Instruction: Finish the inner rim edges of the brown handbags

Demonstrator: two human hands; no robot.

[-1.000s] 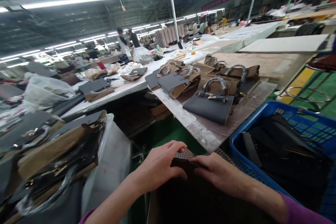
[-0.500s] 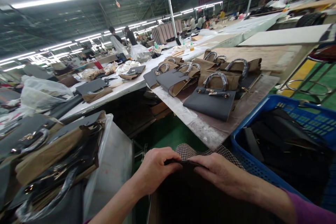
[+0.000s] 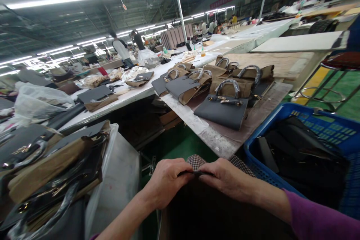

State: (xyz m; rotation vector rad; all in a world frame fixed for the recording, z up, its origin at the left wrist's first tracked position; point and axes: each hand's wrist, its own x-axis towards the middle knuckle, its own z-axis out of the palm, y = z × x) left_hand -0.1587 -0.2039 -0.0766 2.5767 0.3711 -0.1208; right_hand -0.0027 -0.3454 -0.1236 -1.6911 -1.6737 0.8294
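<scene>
My left hand (image 3: 168, 180) and my right hand (image 3: 226, 178) meet at the bottom middle, fingers curled over the top edge of a dark bag (image 3: 213, 213) in front of me. Both pinch that edge, thumbs underneath. A checked cloth (image 3: 196, 161) shows just behind my fingertips. A grey handbag (image 3: 222, 109) with a wrapped handle lies on the table ahead, with several more grey and tan handbags (image 3: 197, 80) behind it.
A blue plastic crate (image 3: 332, 127) with dark pieces stands at the right. Bags in plastic wrap (image 3: 50, 165) are piled at the left. Long worktables (image 3: 135, 90) run into the distance, where other people (image 3: 121, 49) stand. A metal stool frame (image 3: 320, 95) is at far right.
My two hands have drawn closer together along the bag's top edge, and less of the checked cloth shows. The view has shifted slightly.
</scene>
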